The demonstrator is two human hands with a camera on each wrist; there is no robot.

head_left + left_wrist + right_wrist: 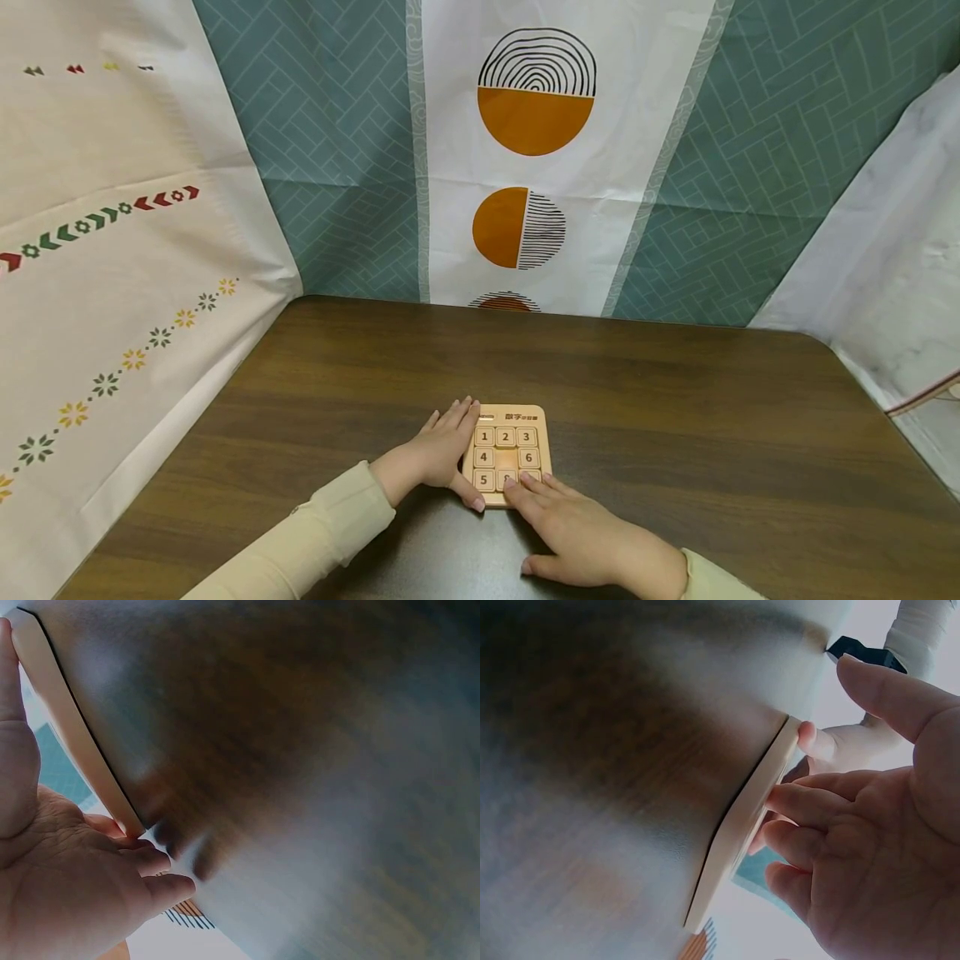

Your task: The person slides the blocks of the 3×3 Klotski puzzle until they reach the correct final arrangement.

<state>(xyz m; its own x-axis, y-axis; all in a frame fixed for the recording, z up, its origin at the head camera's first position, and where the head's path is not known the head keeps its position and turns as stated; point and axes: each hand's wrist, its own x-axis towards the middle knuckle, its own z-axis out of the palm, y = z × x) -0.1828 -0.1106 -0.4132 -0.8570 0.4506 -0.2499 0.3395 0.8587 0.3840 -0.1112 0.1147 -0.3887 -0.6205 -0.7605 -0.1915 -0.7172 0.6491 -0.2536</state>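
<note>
A wooden sliding number puzzle lies flat on the table. Tiles 1, 2 and 3 form its far row. Tiles 4 and 6 flank a gap in the middle. Tile 5 is at near left, beside a partly covered 8; fingers hide most of the near-right tile. My left hand grips the puzzle's left side, thumb at the near corner and fingers at the far one. My right hand rests extended fingertips on the near-row tiles, thumb apart. Both wrist views show the puzzle's side edge from low down.
The dark wooden table extends around the puzzle on all sides. Behind it hangs a teal and white patterned cloth. A pale embroidered cloth borders the left side, and a white cloth the right.
</note>
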